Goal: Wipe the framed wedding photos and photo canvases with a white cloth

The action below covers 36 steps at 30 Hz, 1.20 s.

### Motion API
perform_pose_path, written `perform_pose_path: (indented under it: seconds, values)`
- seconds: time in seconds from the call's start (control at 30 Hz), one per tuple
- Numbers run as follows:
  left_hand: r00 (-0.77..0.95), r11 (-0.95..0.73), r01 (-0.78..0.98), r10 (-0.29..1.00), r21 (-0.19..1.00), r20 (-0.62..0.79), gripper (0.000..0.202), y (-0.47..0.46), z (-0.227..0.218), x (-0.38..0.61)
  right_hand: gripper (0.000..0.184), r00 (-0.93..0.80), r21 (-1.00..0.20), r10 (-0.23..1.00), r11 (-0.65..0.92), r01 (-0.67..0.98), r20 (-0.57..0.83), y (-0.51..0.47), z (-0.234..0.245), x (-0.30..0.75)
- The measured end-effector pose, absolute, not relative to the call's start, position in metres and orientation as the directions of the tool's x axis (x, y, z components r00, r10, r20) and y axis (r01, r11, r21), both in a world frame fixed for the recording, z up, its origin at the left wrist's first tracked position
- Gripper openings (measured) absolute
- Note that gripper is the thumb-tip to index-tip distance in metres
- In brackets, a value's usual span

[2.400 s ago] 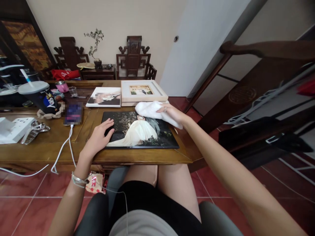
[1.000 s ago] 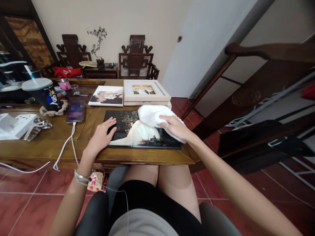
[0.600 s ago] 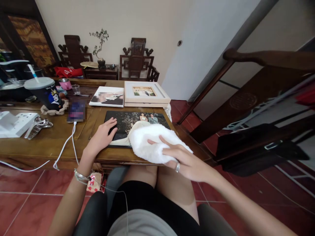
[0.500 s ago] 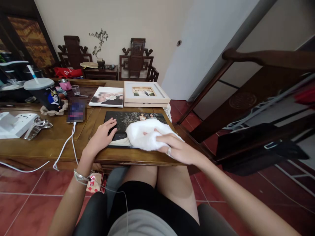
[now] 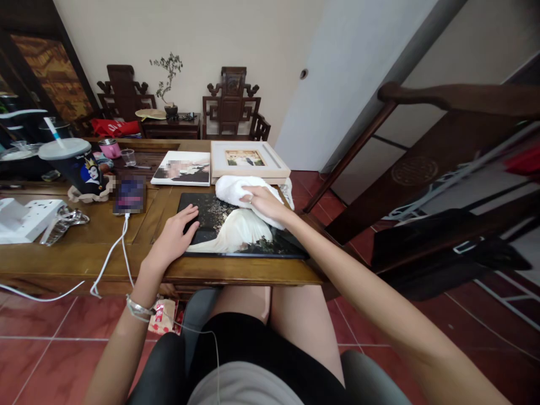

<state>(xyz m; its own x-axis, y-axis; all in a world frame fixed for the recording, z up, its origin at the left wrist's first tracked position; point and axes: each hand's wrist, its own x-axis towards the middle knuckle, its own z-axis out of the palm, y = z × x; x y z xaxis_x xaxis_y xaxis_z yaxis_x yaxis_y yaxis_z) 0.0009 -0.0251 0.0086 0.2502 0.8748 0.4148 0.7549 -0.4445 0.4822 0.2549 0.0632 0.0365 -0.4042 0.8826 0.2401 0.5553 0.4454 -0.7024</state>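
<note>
A dark glossy wedding photo panel [image 5: 236, 236] lies flat at the table's near edge, a long white dress showing in its middle. My left hand [image 5: 175, 233] rests on the panel's left side, fingers stretched out and somewhat apart. A fluffy white cloth [image 5: 232, 190] is under my right hand [image 5: 264, 203], whose fingers press into it. The cloth covers the panel's upper right part and hides the picture's top there. A ring shows on my right hand and a bracelet [image 5: 140, 308] on my left wrist.
Behind the panel are a white photo print [image 5: 181, 169] and a pale framed photo [image 5: 270, 160]. Leftward are a phone [image 5: 129, 194] on a white cable [image 5: 110, 256], a lidded cup [image 5: 80, 169] and a power strip [image 5: 36, 216]. A dark wooden chair [image 5: 405, 140] stands right.
My right hand has moved the white cloth away from me, from the panel's near and middle part to its far edge, uncovering the white dress. My left hand stays in place.
</note>
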Motion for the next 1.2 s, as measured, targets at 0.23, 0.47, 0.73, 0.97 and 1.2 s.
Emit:
perform_pose_path:
  seconds: [0.23,0.47,0.73,0.97,1.2]
  values:
    - [0.238,-0.439,0.76,0.874,0.479,0.424,0.041,-0.025,0.006,0.002,0.021,-0.637,-0.55,0.747,0.619,0.561,0.192,-0.046,0.041,0.266]
    - [0.247,-0.426,0.779,0.883,0.46,0.399,0.046,-0.027,0.009,0.003,0.019,-0.653,-0.57,0.742,0.606,0.555,0.153,-0.093,0.048,0.277]
    - [0.26,-0.444,0.772,0.874,0.455,0.411,0.045,-0.026,0.009,0.002,0.021,-0.597,-0.58,0.77,0.598,0.552,0.225,0.013,0.048,0.235]
    - [0.256,-0.447,0.749,0.876,0.489,0.409,0.045,-0.024,0.007,0.0,0.022,-0.527,-0.594,0.811,0.561,0.577,0.255,0.07,0.049,0.217]
    - [0.247,-0.444,0.752,0.875,0.488,0.417,0.044,-0.022,0.005,0.0,0.028,-0.64,-0.473,0.728,0.666,0.577,0.245,-0.018,0.047,0.221]
